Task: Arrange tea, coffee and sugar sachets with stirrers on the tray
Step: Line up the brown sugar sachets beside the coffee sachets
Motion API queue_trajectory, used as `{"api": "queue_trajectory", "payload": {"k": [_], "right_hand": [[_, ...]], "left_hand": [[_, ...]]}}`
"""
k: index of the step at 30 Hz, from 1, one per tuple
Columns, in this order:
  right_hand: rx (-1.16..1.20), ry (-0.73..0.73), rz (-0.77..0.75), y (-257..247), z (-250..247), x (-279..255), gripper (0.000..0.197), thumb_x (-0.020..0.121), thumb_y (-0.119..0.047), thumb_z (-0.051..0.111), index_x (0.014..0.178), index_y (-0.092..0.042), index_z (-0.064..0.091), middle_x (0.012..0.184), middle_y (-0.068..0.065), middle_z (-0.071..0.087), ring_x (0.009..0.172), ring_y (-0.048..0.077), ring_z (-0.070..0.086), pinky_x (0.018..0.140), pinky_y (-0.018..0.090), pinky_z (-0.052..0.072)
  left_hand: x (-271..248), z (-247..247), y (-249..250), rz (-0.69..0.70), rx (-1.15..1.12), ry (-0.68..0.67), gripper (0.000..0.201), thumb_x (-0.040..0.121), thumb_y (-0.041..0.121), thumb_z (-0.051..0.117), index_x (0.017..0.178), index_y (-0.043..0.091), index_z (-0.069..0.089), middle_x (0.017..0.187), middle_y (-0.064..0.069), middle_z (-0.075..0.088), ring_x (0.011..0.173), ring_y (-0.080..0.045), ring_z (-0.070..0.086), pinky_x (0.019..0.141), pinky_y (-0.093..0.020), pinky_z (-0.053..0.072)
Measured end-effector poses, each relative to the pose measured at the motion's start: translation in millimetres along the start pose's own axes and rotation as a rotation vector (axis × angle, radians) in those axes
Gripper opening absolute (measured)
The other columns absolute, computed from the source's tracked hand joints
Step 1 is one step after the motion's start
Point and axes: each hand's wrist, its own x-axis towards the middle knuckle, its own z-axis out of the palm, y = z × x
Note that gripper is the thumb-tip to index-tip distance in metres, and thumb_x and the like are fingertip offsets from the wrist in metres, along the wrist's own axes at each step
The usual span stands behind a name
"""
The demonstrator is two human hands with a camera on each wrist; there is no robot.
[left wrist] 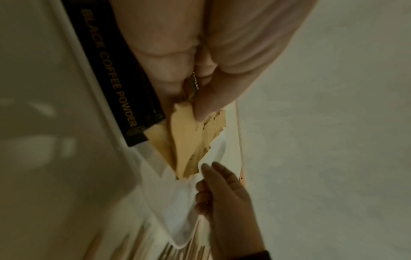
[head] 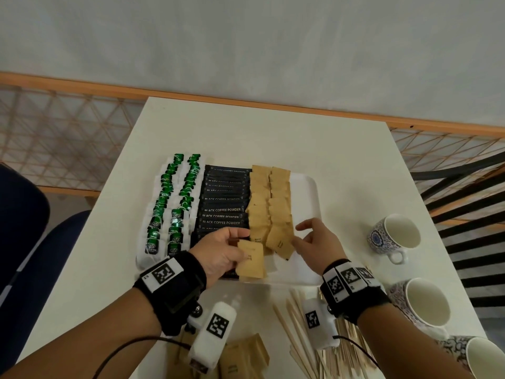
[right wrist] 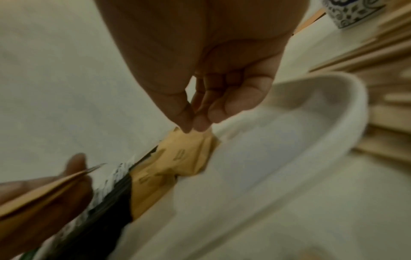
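On the white tray [head: 306,192] lie rows of green tea sachets [head: 169,214], black coffee sachets [head: 224,209] and two columns of brown sugar sachets [head: 269,203]. My left hand [head: 240,246] pinches a few brown sugar sachets [head: 252,259] over the tray's near edge; the left wrist view shows them [left wrist: 184,137] fanned below the thumb. My right hand [head: 296,234] hovers with relaxed fingers, its tips at the right edge of the nearest sugar sachet [head: 281,242] in the right column. In the right wrist view its fingertips [right wrist: 200,125] sit at that sachet's [right wrist: 186,154] corner.
Wooden stirrers [head: 300,337] lie in a heap on the table in front of the tray, with loose sugar sachets [head: 246,354] beside them. Three patterned cups [head: 393,236] [head: 420,302] [head: 481,356] stand along the right edge. A blue chair [head: 21,228] is at the left.
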Motion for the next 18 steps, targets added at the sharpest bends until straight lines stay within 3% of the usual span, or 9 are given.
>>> {"api": "queue_trajectory", "payload": {"k": [3, 6, 9, 12, 18], "right_hand": [[0.208, -0.136, -0.073, -17, 1, -11, 0.015, 0.086, -0.042, 0.063, 0.095, -0.030, 0.062, 0.077, 0.001, 0.068, 0.067, 0.012, 0.061, 0.065, 0.029, 0.052], [0.329, -0.324, -0.040, -29, 8, -19, 0.017, 0.082, -0.037, 0.070, 0.094, -0.028, 0.064, 0.074, -0.003, 0.068, 0.061, 0.008, 0.060, 0.057, 0.022, 0.049], [0.435, -0.349, -0.016, -31, 10, -20, 0.019, 0.079, -0.019, 0.076, 0.092, -0.020, 0.063, 0.063, -0.003, 0.064, 0.054, 0.008, 0.058, 0.051, 0.019, 0.047], [0.527, -0.314, 0.004, -29, 8, -15, 0.016, 0.080, -0.008, 0.074, 0.093, -0.012, 0.066, 0.064, 0.001, 0.062, 0.053, 0.008, 0.058, 0.051, 0.020, 0.049], [0.460, -0.443, -0.032, -27, 5, -13, 0.028, 0.078, -0.012, 0.076, 0.104, -0.018, 0.068, 0.071, 0.001, 0.065, 0.063, 0.010, 0.061, 0.057, 0.021, 0.051]], "left_hand": [[-2, 5, 0, 0.093, -0.021, 0.040, 0.036, 0.079, -0.021, 0.059, 0.099, 0.008, 0.058, 0.089, -0.009, 0.062, 0.079, -0.019, 0.064, 0.062, -0.026, 0.058], [-2, 11, 1, 0.141, -0.047, 0.063, 0.033, 0.076, -0.019, 0.064, 0.097, 0.006, 0.059, 0.083, -0.008, 0.063, 0.073, -0.017, 0.064, 0.059, -0.024, 0.058], [-2, 12, 1, 0.136, -0.077, 0.050, 0.031, 0.077, -0.018, 0.064, 0.097, 0.005, 0.060, 0.085, -0.011, 0.063, 0.075, -0.019, 0.064, 0.060, -0.025, 0.058], [-2, 9, -1, 0.111, -0.127, 0.007, 0.033, 0.080, -0.022, 0.055, 0.100, 0.004, 0.060, 0.091, -0.014, 0.061, 0.080, -0.022, 0.063, 0.061, -0.027, 0.059], [-4, 3, -2, 0.108, -0.058, -0.005, 0.035, 0.083, -0.023, 0.049, 0.101, 0.005, 0.059, 0.090, -0.015, 0.064, 0.080, -0.021, 0.064, 0.064, -0.027, 0.059]]}}
